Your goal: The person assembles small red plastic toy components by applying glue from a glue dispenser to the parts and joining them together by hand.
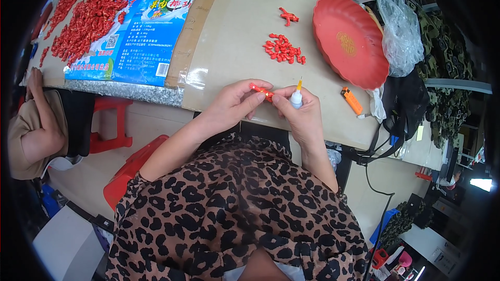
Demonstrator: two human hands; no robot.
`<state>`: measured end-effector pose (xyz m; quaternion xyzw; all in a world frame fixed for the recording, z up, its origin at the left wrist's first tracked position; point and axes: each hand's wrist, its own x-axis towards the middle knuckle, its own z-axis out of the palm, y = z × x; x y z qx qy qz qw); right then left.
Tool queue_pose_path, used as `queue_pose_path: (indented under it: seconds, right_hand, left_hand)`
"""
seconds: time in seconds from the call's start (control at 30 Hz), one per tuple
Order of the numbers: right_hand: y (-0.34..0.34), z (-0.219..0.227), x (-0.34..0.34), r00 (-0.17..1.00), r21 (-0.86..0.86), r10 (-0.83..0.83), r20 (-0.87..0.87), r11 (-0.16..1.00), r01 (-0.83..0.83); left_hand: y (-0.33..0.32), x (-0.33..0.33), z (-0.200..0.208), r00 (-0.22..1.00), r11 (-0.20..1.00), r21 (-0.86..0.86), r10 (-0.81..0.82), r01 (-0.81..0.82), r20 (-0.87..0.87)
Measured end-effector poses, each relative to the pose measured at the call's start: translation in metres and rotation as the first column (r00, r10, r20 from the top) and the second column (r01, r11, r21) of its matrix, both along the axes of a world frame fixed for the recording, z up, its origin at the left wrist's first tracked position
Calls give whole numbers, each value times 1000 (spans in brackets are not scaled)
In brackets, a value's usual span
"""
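Pinching a small red piece between thumb and forefinger, the left hand is holding it over the table near its front edge. The piece is slanting down rightward, its left tip showing between those fingers, its right end meeting the right hand's thumb and fingertips; how firmly these are gripping it, I cannot tell. The right hand is also clasping a white bottle, its yellow nozzle pointing up. Beyond, a red cluster is lying near a scalloped dish.
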<state>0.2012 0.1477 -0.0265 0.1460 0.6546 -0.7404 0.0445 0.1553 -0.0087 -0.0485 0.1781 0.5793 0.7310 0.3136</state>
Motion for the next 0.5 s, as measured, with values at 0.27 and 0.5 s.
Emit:
queue_pose_path:
  seconds: [0.27,0.5]
  right_hand:
    - [0,1,-2,999,32,15,50,999,-16]
    - [-1,-1,-5,998,-7,12,59,1000,-11]
  left_hand:
    - [-2,0,-5,1000,999,-45,-26,27,15]
    - [0,1,-4,997,995,-90,29,-35,-70]
